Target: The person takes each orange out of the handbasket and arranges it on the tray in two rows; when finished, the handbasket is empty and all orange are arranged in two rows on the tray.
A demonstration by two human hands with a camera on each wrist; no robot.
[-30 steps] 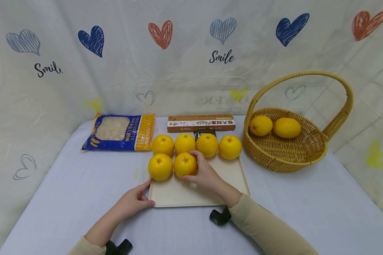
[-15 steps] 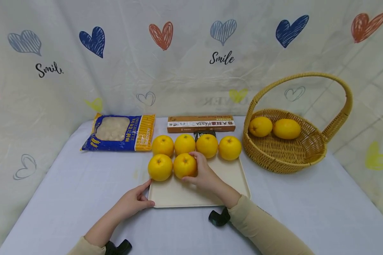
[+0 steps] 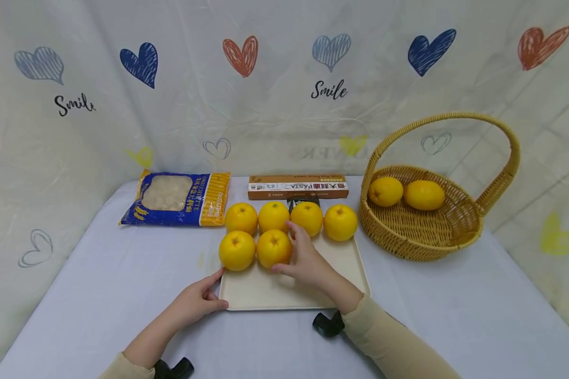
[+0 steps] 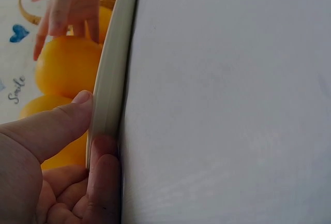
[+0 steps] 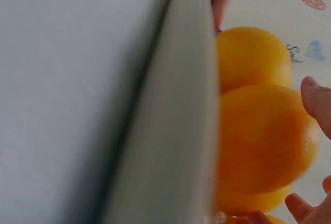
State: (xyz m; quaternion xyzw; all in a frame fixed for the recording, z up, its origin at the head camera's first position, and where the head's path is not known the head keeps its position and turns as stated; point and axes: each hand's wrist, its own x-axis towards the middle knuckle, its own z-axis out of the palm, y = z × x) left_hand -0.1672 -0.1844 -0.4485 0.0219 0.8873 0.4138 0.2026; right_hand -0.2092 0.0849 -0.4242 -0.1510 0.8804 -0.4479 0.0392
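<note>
On a cream tray, oranges sit in two rows: several along the far edge and two in front. My right hand curves around the right side of the front-row orange, thumb nearest me and fingers behind. In the right wrist view, gaps show between thumb and fingers and that orange. My left hand holds the tray's near left corner, beside the other front orange. The left wrist view shows its thumb at the tray rim, fingers curled against the outer side.
A wicker basket with a tall handle stands at the right, two oranges inside. Behind the tray lie a pasta box and a small dark packet; a blue pasta bag lies at back left. A printed curtain hangs behind the table.
My right fingers and thumb have loosened from the front-row orange, which stays in place. The left hand keeps its hold on the tray corner. The head view has tilted up slightly.
</note>
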